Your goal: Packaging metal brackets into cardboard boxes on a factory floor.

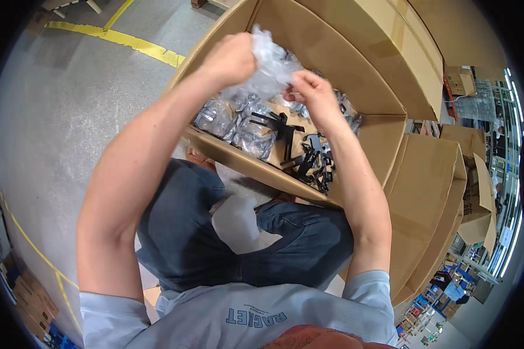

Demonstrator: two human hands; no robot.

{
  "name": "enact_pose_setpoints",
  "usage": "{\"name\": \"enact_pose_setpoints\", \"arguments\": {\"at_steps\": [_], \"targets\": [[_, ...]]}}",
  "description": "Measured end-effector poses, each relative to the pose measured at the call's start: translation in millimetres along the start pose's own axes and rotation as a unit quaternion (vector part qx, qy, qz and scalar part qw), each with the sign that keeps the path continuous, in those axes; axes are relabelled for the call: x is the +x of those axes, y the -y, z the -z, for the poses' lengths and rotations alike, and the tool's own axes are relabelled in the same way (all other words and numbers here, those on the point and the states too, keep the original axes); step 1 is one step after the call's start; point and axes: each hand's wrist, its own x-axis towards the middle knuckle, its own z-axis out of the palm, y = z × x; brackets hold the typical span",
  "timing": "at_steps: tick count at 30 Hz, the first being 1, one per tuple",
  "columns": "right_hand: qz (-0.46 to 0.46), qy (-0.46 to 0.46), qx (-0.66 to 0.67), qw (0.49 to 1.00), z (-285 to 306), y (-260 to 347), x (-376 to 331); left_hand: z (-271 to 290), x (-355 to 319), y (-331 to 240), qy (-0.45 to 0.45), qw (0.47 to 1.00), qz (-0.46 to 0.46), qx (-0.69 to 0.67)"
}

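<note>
Two bare hands are holding one crumpled clear plastic bag above the inside of one open cardboard box, toward the box's far left corner. The left hand is gripping the bag's left side, its fingers curling into a fist on the film with their tips hiding from view. The right hand is pinching the bag's lower right edge, thumb and fingers closing together on it. The bag is blurring, so whatever it may be containing is impossible to make out.

Inside the box, several bagged parts are lying along the left edge and near left corner; their shiny film is overlapping, and the held bag and the hands are covering some, so no sure count is showing. One larger black bracket is resting on the cardboard near the middle of the near edge. Closer to the near right corner, a tangle of small black parts is lying too jumbled for counting, the right forearm partly covering that side. One carton is standing beyond the far edge, its top running out of view.
</note>
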Motion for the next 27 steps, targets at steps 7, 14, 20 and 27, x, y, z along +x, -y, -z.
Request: {"name": "enact_pose_setpoints", "arguments": {"at_steps": [7,14,20,27], "targets": [[0.059,-0.042,-0.449,0.891,-14.6,-120.6,62.9,8.2,8.2,24.6,-0.042,0.998,-0.033,0.029],[0.021,0.005,-0.568,0.823,-33.1,-137.2,91.1,-27.0,14.3,67.3,-0.154,0.966,-0.190,0.081],[0.059,-0.022,-0.533,0.844,-9.7,-125.0,65.9,-29.0,18.5,72.6,-0.121,0.977,-0.177,-0.006],[0.249,0.067,-0.575,0.776,-16.9,-125.1,47.6,-26.7,20.6,77.6,-0.103,0.971,-0.207,-0.054]]}}
